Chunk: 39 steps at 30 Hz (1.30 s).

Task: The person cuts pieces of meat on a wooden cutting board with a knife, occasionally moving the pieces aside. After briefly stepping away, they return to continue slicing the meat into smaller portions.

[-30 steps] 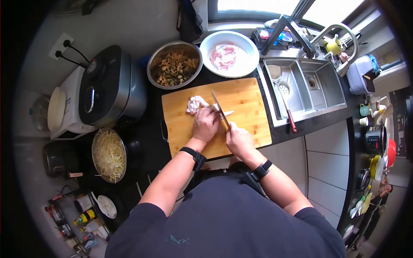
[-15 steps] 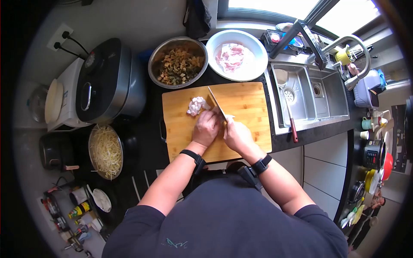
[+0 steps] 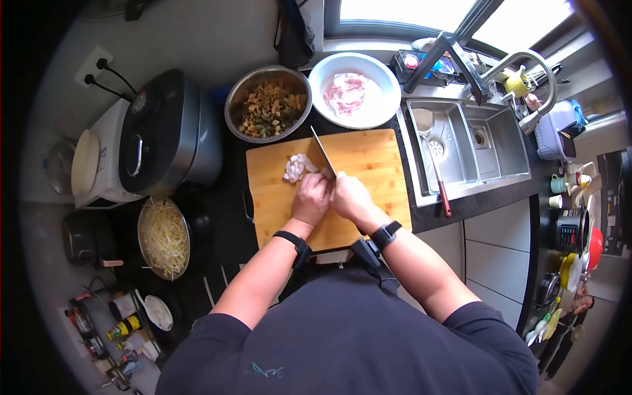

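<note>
Dark, smooth worktop (image 3: 475, 205) surrounds a grained wooden board (image 3: 372, 164), where we see lumpy, whitish meat pieces (image 3: 297, 168) left of a thin knife (image 3: 321, 150). Our right hand (image 3: 352, 197) wraps closed around its handle, which the fingers hide; our left hand (image 3: 311, 199) curls beside the blade, its grip and contents unclear to us. Beyond sit a shiny steel bowl (image 3: 253, 80) and a round, pale basin (image 3: 390, 92).
</note>
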{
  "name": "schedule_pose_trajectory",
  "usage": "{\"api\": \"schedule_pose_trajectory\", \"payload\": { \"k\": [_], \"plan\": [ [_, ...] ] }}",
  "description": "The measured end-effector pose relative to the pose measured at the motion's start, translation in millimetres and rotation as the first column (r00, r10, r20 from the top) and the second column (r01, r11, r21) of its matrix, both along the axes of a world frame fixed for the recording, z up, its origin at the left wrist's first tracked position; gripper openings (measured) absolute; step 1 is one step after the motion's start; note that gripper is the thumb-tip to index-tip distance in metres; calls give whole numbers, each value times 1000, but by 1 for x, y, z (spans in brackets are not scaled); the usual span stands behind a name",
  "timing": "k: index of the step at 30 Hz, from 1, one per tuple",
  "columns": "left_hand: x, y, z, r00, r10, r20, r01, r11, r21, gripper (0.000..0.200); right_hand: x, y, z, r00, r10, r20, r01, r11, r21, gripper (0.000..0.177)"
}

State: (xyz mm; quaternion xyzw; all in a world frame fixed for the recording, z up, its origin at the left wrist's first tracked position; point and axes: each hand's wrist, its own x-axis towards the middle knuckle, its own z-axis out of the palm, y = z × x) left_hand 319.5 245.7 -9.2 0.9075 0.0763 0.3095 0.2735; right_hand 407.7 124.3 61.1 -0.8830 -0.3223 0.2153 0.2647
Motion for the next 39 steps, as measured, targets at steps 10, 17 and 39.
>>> {"api": "schedule_pose_trajectory", "payload": {
  "k": [10,17,39],
  "plan": [
    [-6,-7,-3,999,31,-15,-30,998,50,20,-52,-89,12,993,-19,-119,1,988,-153,21],
    [-7,-3,0,999,-38,18,37,998,42,15,-13,-44,-36,998,2,57,-6,997,71,24],
    [-18,-5,10,1000,-7,21,7,1000,-27,22,-28,-77,17,999,17,31,-13,991,-133,24]
  ]
}}
